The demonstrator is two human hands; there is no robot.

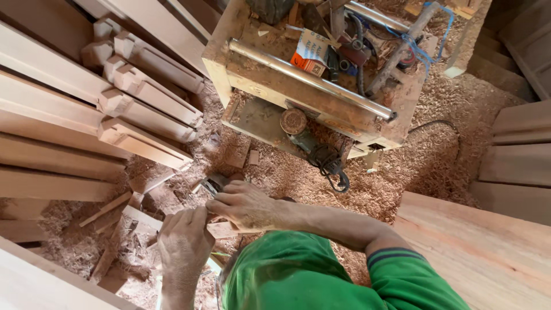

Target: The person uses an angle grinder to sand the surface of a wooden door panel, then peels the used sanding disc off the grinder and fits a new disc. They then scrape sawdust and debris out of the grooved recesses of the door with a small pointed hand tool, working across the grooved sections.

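My right hand [247,204] reaches in from the right, its fingers bent over a small dark grey tool [215,183] just above the sawdust floor. My left hand [183,238] comes up from below with its fingers curled shut. It presses against a short pale wooden piece [222,229] that runs under my right wrist. The two hands almost touch. Most of the tool and the held end of the wood are hidden by the hands. My green sleeve [321,275] fills the bottom middle.
A wooden machine stand [270,86] with metal rollers [310,77], an orange box [307,57] and cables stands ahead. A motor [298,129] and black cord [336,166] lie under it. Moulded wooden bars [143,97] are stacked at left, planks [488,247] at right, and scraps [109,209] lie in sawdust.
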